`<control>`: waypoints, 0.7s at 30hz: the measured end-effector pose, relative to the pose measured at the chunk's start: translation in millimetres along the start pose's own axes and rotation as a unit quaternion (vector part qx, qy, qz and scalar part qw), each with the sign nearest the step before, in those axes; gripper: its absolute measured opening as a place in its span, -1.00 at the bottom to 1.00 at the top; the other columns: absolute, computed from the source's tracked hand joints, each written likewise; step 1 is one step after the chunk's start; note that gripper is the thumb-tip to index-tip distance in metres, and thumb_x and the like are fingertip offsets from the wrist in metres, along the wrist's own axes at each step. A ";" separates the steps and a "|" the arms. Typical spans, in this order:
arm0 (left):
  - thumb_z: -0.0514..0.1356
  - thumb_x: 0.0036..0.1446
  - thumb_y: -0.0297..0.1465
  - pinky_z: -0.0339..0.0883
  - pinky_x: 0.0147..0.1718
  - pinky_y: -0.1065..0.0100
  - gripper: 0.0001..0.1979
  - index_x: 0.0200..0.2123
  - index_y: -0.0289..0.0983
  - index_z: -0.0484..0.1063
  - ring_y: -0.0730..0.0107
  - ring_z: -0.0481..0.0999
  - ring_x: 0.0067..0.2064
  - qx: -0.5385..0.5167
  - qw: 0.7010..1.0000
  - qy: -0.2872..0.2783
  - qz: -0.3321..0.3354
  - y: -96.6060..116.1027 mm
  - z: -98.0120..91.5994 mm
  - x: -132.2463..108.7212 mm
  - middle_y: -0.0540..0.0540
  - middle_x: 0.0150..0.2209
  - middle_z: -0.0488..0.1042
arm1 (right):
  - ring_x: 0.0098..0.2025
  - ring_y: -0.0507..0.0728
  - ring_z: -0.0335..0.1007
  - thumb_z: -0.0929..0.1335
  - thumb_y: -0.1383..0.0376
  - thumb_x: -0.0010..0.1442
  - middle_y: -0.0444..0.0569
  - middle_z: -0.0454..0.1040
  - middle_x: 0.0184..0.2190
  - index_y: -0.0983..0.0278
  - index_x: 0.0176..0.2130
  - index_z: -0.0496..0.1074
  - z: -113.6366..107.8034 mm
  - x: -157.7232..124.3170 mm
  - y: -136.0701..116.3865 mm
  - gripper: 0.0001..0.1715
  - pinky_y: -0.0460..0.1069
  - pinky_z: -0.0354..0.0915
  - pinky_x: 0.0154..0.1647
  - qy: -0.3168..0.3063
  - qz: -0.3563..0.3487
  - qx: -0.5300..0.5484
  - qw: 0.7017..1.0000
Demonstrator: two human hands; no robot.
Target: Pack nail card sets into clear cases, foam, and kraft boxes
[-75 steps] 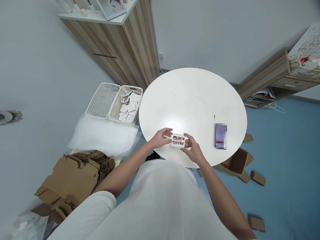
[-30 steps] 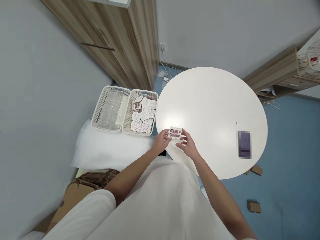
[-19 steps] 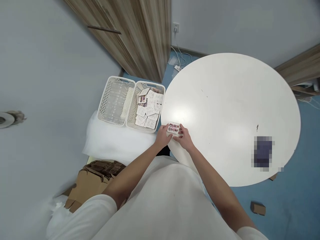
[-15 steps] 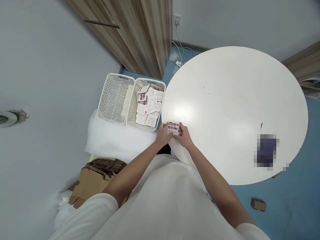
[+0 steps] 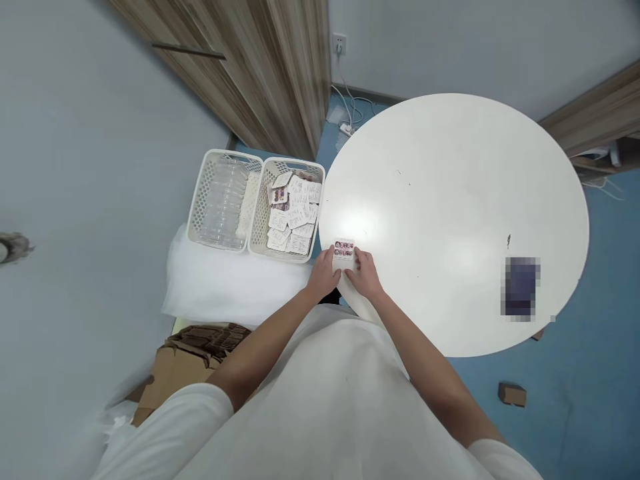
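One nail card [image 5: 343, 249] is held by left hand [image 5: 323, 273] and right hand [image 5: 367, 274] fingers, basketed cards [image 5: 297, 215] left of the table [image 5: 450, 200] being untouched.

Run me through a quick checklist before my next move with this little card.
1. Left hand at the left edge of the card: ok.
2. Right hand at its right edge: ok.
3. Colourful side facing up: ok.
4. Grip firm on both sides: cannot tell.
5. Basket of cards upright beside the table: ok.
6. Dark blurred item apart from both hands: ok.
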State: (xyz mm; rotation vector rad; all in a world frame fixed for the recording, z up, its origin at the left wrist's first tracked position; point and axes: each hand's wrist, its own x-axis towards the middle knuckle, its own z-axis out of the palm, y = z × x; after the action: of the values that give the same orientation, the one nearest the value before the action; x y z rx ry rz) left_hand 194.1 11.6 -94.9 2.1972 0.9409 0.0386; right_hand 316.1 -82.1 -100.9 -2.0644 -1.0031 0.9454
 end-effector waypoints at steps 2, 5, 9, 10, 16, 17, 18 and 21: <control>0.05 0.04 -0.41 0.12 0.02 0.14 -0.41 0.16 -0.34 -0.03 0.14 0.16 0.09 0.047 0.998 0.001 0.042 -1.8 -2.4 -8.2 -0.25 0.06 0.19 | 0.03 0.20 0.12 0.25 0.25 0.07 0.10 0.16 0.00 0.24 0.16 0.02 -2.2 -9.3 0.1 -0.33 0.13 0.19 0.00 0.012 -0.039 -0.071 0.997; 0.02 0.08 -0.35 0.10 0.02 0.14 -0.47 0.13 -0.33 0.05 0.12 0.13 0.13 0.120 0.990 -0.016 0.076 -4.6 -4.8 -16.9 -0.23 0.11 0.17 | 0.11 0.26 0.02 0.24 0.19 0.08 0.13 0.16 0.07 0.27 0.10 0.14 -3.0 -19.2 -1.3 -0.41 0.16 0.07 0.05 0.015 -0.085 -0.180 0.980; -0.03 0.12 -0.31 0.06 0.02 0.10 -0.48 0.14 -0.35 0.05 0.09 0.05 0.18 0.182 0.977 -0.037 0.101 -5.5 -5.5 -18.1 -0.23 0.18 0.10 | 0.17 0.28 -0.07 0.22 0.13 0.11 0.13 0.08 0.16 0.27 0.07 0.17 0.9 -20.3 -7.5 -0.44 0.20 -0.05 0.06 0.001 -0.103 -0.273 0.957; -0.04 0.13 -0.30 0.05 0.02 0.09 -0.48 0.15 -0.36 0.04 0.08 0.03 0.19 0.192 0.975 -0.039 0.102 -5.2 -5.6 -16.9 -0.23 0.19 0.08 | 0.17 0.28 -0.08 0.21 0.13 0.12 0.12 0.07 0.17 0.27 0.07 0.17 2.0 -18.9 -9.5 -0.45 0.20 -0.07 0.06 -0.001 -0.103 -0.285 0.953; -0.04 0.12 -0.35 0.04 0.04 0.10 -0.46 0.17 -0.42 0.00 0.10 -0.04 0.22 0.198 0.976 -0.032 0.087 -4.3 -7.0 -4.9 -0.26 0.22 0.02 | 0.18 0.29 -0.09 0.17 0.14 0.16 0.13 0.06 0.19 0.29 0.08 0.16 3.3 -4.8 -18.8 -0.47 0.20 -0.12 0.06 -0.004 -0.100 -0.321 0.942; -0.04 0.11 -0.36 0.03 0.06 0.10 -0.44 0.17 -0.43 -0.01 0.10 -0.07 0.23 0.192 0.977 -0.030 0.086 -4.6 -7.0 -2.4 -0.27 0.22 0.01 | 0.18 0.29 -0.09 0.17 0.14 0.16 0.14 0.06 0.19 0.29 0.08 0.16 2.7 -2.1 -19.6 -0.47 0.20 -0.12 0.05 -0.004 -0.102 -0.324 0.941; -0.03 0.10 -0.37 0.01 0.07 0.10 -0.43 0.17 -0.45 -0.02 0.10 -0.09 0.24 0.187 0.978 -0.026 0.085 -4.9 -6.9 0.0 -0.28 0.22 0.00 | 0.18 0.29 -0.09 0.16 0.14 0.16 0.14 0.06 0.19 0.30 0.09 0.15 2.0 0.6 -20.1 -0.47 0.20 -0.12 0.05 -0.005 -0.105 -0.326 0.940; -0.03 0.10 -0.39 -0.02 0.11 0.08 -0.42 0.18 -0.48 -0.05 0.09 -0.16 0.26 0.176 0.981 -0.021 0.083 -5.7 -6.5 6.8 -0.30 0.22 -0.02 | 0.18 0.28 -0.08 0.15 0.15 0.17 0.14 0.05 0.19 0.29 0.10 0.14 0.5 8.2 -21.0 -0.47 0.19 -0.12 0.05 -0.008 -0.110 -0.333 0.936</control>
State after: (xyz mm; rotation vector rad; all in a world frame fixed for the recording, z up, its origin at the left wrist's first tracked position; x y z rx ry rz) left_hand 193.7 22.5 -95.5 2.5880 0.7847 -0.1028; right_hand 311.6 -64.7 -87.2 -2.3947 -1.7000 0.5419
